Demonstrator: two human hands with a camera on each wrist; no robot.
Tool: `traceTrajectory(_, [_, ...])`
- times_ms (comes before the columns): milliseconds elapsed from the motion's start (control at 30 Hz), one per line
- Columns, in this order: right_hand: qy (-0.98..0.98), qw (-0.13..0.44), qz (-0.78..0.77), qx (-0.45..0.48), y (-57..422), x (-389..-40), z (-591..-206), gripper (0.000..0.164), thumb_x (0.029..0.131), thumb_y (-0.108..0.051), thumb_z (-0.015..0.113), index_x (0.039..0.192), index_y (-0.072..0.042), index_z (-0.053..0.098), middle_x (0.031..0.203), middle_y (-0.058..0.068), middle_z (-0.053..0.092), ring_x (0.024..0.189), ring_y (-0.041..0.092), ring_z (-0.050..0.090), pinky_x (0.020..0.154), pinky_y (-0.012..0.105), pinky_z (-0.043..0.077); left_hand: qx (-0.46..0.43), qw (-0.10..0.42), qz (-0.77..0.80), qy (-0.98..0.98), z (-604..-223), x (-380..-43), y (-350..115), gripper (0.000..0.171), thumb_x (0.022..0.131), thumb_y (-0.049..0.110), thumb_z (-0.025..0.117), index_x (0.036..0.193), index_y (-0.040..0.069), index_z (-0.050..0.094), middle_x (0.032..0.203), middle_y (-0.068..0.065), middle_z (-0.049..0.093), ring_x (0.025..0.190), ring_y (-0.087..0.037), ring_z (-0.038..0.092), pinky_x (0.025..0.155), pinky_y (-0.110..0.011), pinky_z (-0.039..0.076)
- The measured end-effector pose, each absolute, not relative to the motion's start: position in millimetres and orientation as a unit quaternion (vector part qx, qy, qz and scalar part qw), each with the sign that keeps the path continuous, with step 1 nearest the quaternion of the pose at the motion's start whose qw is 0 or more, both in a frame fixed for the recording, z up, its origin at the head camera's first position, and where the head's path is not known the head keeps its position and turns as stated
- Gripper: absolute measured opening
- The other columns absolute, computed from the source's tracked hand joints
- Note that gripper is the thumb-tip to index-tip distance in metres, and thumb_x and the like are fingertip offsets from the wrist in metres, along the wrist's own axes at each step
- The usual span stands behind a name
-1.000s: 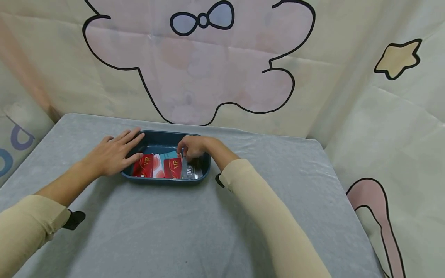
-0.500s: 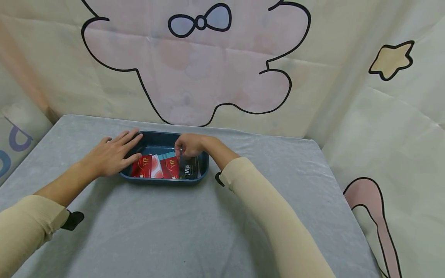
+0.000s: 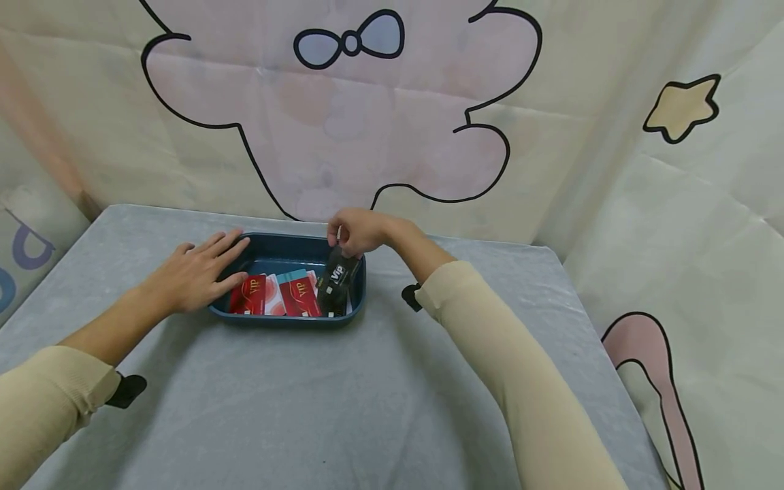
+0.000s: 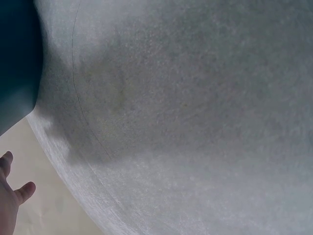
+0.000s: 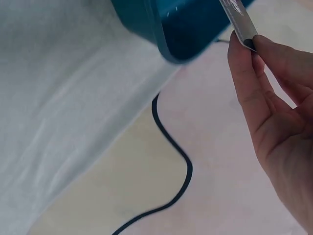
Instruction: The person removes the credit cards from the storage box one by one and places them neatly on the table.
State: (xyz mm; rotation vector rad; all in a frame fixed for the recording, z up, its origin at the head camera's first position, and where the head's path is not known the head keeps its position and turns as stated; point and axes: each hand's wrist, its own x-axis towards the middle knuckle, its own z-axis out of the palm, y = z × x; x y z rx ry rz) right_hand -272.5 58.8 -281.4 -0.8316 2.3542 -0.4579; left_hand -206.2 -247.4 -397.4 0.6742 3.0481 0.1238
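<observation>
A dark blue tray [image 3: 284, 323] stands near the back of the table with several cards in its front part. Two red VIP cards, a left one [image 3: 248, 297] and a right one [image 3: 300, 298], lie beside a pink-and-white card [image 3: 273, 299] and a light blue card [image 3: 292, 275]. My right hand [image 3: 361, 231] pinches a black VIP card [image 3: 335, 279] by its upper end, tilted over the tray's right side. In the right wrist view, thumb and fingertips grip the card's [image 5: 238, 19] corner. My left hand [image 3: 196, 272] rests at the tray's left rim, fingers spread.
Grey cloth covers the table [image 3: 294, 401], wrinkled in places. Behind it hangs a pale curtain [image 3: 582, 170] with cartoon outlines, and more curtain closes off both sides.
My right hand has risen and moved back and right, drawing the black VIP card up from among the others. The left hand keeps its place on the tray.
</observation>
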Motion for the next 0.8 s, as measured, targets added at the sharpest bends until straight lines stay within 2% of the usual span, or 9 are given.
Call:
traceTrajectory(167, [0.896, 0.276, -0.23, -0.262, 81.3, -279.3, -269.6, 0.023, 0.093, 0.004, 0.059, 0.114, -0.003, 0.065, 0.103, 0.017, 0.064, 0.086, 0.027, 0.067, 0.081, 0.034, 0.055, 0.214, 0.011, 0.041, 0.976, -397.4, -206.8, -247.2, 0.077, 0.097, 0.048, 0.053, 0.156, 0.005, 0.028, 0.162, -0.023, 0.02, 0.145, -0.047, 0.023, 0.105, -0.074, 0.026])
traceTrajectory(333, [0.913, 0.204, -0.277, -0.22, 106.4, -288.1, -270.7, 0.024, 0.093, 0.004, 0.059, 0.114, -0.005, 0.067, 0.104, 0.015, 0.063, 0.092, 0.027, 0.063, 0.081, 0.036, 0.055, 0.213, 0.011, 0.041, 0.976, -398.0, -206.6, -247.5, 0.077, 0.097, 0.047, 0.053, 0.156, 0.004, 0.029, 0.162, -0.023, 0.02, 0.144, -0.047, 0.023, 0.104, -0.074, 0.026])
traceTrajectory(467, [0.922, 0.146, -0.312, -0.175, 127.7, -293.4, -282.0, 0.026, 0.094, 0.003, 0.058, 0.117, -0.004, 0.067, 0.108, 0.015, 0.059, 0.098, 0.028, 0.058, 0.081, 0.035, 0.053, 0.21, 0.014, 0.042, 0.977, -398.9, -206.1, -247.6, 0.077, 0.097, 0.048, 0.053, 0.156, 0.005, 0.028, 0.162, -0.023, 0.02, 0.145, -0.047, 0.023, 0.105, -0.075, 0.026])
traceTrajectory(633, [0.927, 0.098, -0.332, -0.144, 151.8, -297.4, -303.5, 0.028, 0.095, 0.002, 0.058, 0.122, -0.001, 0.066, 0.111, 0.018, 0.059, 0.105, 0.031, 0.058, 0.086, 0.039, 0.052, 0.209, 0.016, 0.041, 0.977, -399.7, -206.0, -246.9, 0.077, 0.098, 0.048, 0.053, 0.156, 0.005, 0.028, 0.162, -0.023, 0.02, 0.145, -0.048, 0.023, 0.104, -0.075, 0.026])
traceTrajectory(800, [0.924, 0.079, -0.357, -0.115, 169.2, -298.6, -322.4, 0.03, 0.096, 0.003, 0.056, 0.125, 0.002, 0.064, 0.111, 0.019, 0.059, 0.107, 0.032, 0.059, 0.087, 0.039, 0.052, 0.209, 0.014, 0.041, 0.977, -398.8, -206.4, -246.9, 0.076, 0.098, 0.047, 0.053, 0.156, 0.004, 0.028, 0.162, -0.023, 0.019, 0.145, -0.047, 0.023, 0.104, -0.075, 0.026])
